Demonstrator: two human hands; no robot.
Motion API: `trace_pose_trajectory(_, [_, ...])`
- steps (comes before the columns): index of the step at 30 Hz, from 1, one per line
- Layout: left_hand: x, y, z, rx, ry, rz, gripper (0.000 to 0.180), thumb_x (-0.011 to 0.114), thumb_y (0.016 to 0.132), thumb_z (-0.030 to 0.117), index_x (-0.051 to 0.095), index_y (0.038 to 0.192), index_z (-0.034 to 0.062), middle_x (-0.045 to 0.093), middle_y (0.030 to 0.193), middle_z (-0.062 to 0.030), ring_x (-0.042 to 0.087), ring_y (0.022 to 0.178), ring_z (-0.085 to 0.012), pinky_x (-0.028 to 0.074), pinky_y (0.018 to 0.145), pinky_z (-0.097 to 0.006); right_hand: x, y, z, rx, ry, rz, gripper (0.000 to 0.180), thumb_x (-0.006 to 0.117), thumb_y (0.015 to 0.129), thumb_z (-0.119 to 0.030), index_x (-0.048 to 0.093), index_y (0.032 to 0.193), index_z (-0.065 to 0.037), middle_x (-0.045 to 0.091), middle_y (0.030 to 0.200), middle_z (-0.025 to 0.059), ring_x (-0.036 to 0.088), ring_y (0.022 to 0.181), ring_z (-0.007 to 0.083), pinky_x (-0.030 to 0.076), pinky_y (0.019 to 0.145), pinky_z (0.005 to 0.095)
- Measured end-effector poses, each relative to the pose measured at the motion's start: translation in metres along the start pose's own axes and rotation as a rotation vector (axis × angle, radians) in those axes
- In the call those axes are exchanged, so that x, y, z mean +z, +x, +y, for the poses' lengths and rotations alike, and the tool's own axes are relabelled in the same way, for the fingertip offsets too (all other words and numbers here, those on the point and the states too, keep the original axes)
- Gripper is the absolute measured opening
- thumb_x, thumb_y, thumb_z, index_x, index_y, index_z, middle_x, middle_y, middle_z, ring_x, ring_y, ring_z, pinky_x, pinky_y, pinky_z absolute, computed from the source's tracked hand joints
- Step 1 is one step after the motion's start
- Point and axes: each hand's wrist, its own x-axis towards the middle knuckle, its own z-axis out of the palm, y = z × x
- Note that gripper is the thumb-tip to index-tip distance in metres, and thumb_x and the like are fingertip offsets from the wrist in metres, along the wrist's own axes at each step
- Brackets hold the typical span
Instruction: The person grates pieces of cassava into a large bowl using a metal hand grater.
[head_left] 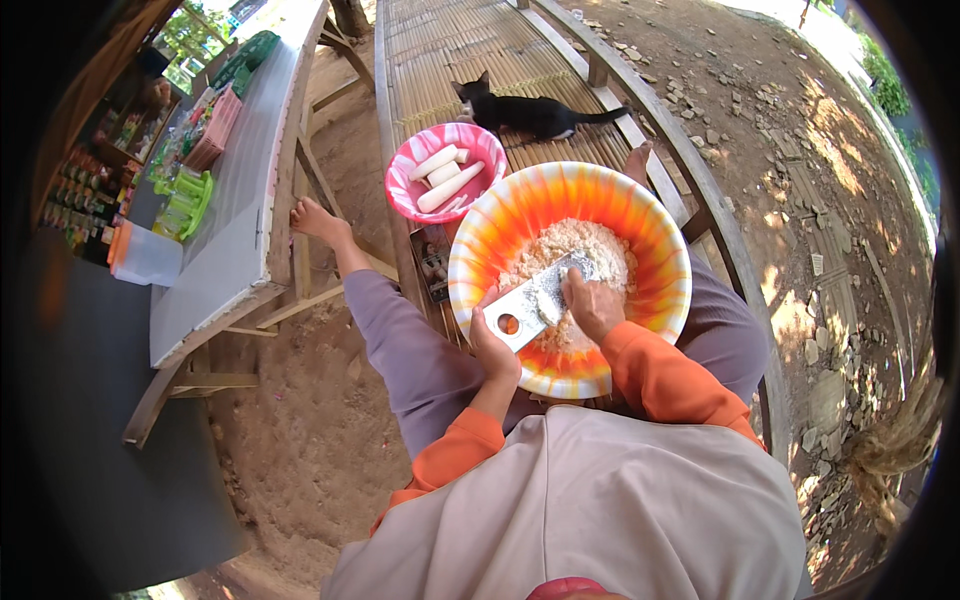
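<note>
Slatted bamboo worktop point(440, 50), outdoors; metal grater point(530, 308), near end gripped by left fingers point(482, 320), long axis slanting away rightward beneath right fingers point(573, 288), these curled, any hold hidden; orange-white basin point(468, 245) of pale shreds point(568, 243) below both.

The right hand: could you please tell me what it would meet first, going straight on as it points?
Probably the metal grater, close before the right hand; exact contact is hard to tell.

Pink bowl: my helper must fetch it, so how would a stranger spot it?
Find the slatted bench, then the black cat on it. Just below the cat's head in the view sits the bowl. Unlike the larger orange basin beside it, it is pink and white and holds white pieces.
</note>
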Motion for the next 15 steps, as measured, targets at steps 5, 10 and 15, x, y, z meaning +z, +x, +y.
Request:
trace_pose_trajectory(5, [0.003, -0.004, 0.002, 0.046, 0.056, -0.038, 0.047, 0.023, 0.095, 0.027, 0.047, 0.118, -0.0061, 0.055, 0.115, -0.0178, 0.052, 0.106, -0.0247, 0.037, 0.095, -0.032, 0.006, -0.009, 0.007, -0.056, -0.002, 0.03, 0.022, 0.04, 0.09, -0.028, 0.042, 0.101, -0.009, 0.059, 0.072, 0.023, 0.057, 0.067, 0.0424, 0.041, 0.061, 0.0543])
trace_pose_trajectory(10, [0.004, -0.004, 0.0, 0.039, 0.05, -0.052, 0.046, 0.023, 0.095, 0.026, 0.047, 0.118, -0.0063, 0.055, 0.114, -0.0181, 0.052, 0.106, -0.0249, 0.037, 0.095, -0.033, 0.028, 0.029, 0.041, -0.153, -0.013, 0.417, 0.015, 0.046, 0.088, -0.022, 0.046, 0.09, -0.007, 0.056, 0.058, 0.0188, 0.055, 0.052, 0.0378, 0.041, 0.049, 0.0496])
trace_pose_trajectory(15, [0.003, -0.003, 0.004, 0.031, 0.011, -0.017, 0.046, 0.024, 0.095, 0.027, 0.047, 0.118, -0.0062, 0.055, 0.114, -0.0185, 0.052, 0.106, -0.0249, 0.037, 0.096, -0.033, 0.003, -0.021, -0.007, -0.126, -0.014, 0.111, 0.017, 0.045, 0.089, -0.023, 0.046, 0.091, -0.006, 0.056, 0.058, 0.0203, 0.056, 0.053, 0.0391, 0.041, 0.049, 0.0506])
